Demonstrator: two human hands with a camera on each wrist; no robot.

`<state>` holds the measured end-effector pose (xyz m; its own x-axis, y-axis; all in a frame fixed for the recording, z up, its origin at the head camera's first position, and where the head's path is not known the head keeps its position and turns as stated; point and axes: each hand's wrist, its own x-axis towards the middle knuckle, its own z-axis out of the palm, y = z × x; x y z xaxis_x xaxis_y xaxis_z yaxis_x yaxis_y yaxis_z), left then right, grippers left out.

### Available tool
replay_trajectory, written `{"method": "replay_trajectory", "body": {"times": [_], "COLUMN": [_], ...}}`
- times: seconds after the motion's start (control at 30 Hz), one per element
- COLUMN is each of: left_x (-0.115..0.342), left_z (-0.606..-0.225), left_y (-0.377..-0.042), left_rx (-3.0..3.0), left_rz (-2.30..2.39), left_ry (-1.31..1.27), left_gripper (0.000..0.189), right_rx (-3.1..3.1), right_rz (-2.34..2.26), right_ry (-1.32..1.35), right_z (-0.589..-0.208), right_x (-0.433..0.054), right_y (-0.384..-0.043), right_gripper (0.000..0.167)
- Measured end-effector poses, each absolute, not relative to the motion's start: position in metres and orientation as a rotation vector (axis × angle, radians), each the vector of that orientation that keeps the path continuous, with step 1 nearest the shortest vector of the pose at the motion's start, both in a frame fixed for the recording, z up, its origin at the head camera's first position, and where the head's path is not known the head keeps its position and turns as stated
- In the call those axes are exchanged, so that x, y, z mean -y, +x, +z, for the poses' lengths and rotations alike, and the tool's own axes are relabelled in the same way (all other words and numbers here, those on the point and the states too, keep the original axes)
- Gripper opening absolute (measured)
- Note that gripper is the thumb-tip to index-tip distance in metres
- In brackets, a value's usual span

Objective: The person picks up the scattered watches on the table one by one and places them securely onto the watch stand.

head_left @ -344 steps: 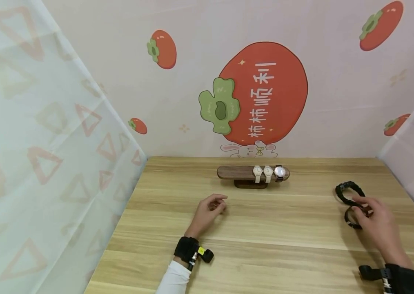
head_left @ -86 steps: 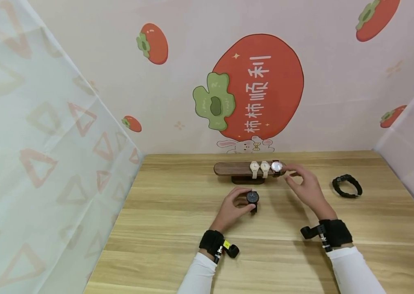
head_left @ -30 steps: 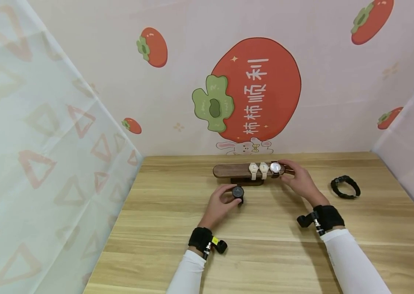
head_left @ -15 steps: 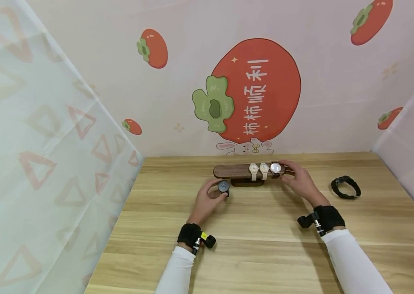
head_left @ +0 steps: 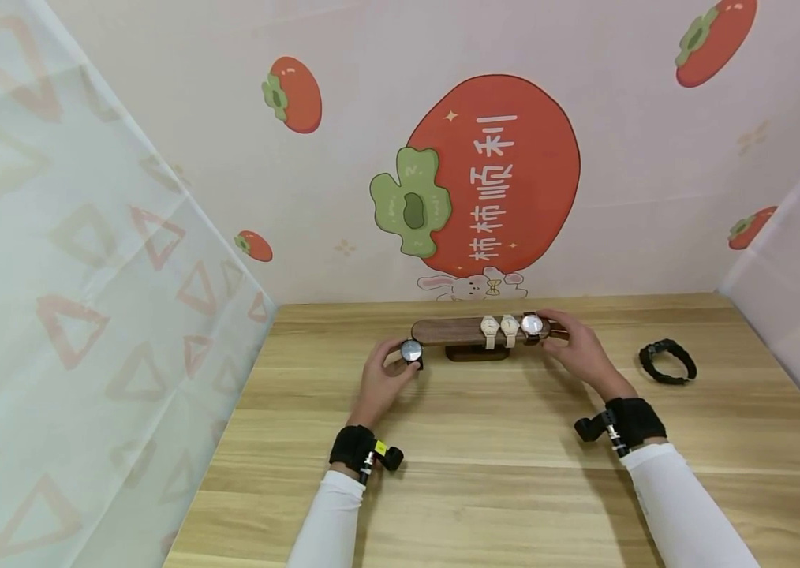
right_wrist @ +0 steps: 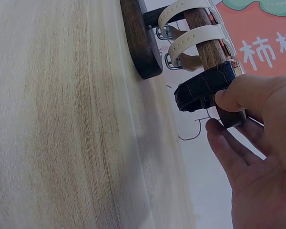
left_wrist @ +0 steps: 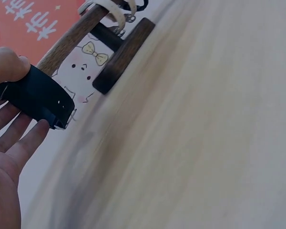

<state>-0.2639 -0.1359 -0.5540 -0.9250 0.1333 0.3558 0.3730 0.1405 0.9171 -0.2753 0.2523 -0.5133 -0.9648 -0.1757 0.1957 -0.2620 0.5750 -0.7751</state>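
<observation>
My left hand [head_left: 382, 385] pinches a black-strapped watch [head_left: 411, 353] between thumb and fingers, its strap closed in a loop. That watch is right at the left end of the dark wooden watch stand [head_left: 446, 331]; in the left wrist view its loop [left_wrist: 38, 95] overlaps the bar's tip [left_wrist: 62, 50]. At the other end, my right hand [head_left: 581, 355] grips the bar's tip, thumb beside a dark-strapped watch [right_wrist: 207, 86] with a silver face. Two cream watches, a left one [head_left: 489, 327] and a right one [head_left: 510, 326], sit on the bar alongside it.
A black banded loop, like a watch [head_left: 667, 362], lies on the wooden table [head_left: 485, 473] to the right. Behind the stand rises a wall sheet [head_left: 627, 237] with persimmon prints. Another patterned sheet [head_left: 109, 315] borders the table's left side.
My left hand has carried the black watch leftward and slightly back to the stand's left end. My right hand stays on the right end; earlier it was by the loops on the table's right.
</observation>
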Motion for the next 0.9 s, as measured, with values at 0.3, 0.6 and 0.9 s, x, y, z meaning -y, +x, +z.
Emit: {"method": "replay_trajectory", "body": {"times": [0.3,0.6,0.9], "left_x": [0.141,0.142,0.139], "left_z": [-0.546,-0.543,-0.542], "left_y": [-0.272,-0.282,-0.29], "left_rx": [2.253,2.226,2.238], "left_rz": [-1.861,-1.859,-1.855], "left_ry": [-0.451,-0.482,-0.456], "left_gripper": [0.052,0.053,0.052], "right_rx": [2.717,2.716,2.712], "right_rz": [1.351,1.338,1.333], "right_ry": [0.358,0.355,0.368], "right_z": [-0.511,-0.51,-0.515], "right_x": [-0.252,-0.252,-0.252], "right_y": [-0.273,-0.273,-0.276], "right_gripper": [0.061,0.059,0.059]}}
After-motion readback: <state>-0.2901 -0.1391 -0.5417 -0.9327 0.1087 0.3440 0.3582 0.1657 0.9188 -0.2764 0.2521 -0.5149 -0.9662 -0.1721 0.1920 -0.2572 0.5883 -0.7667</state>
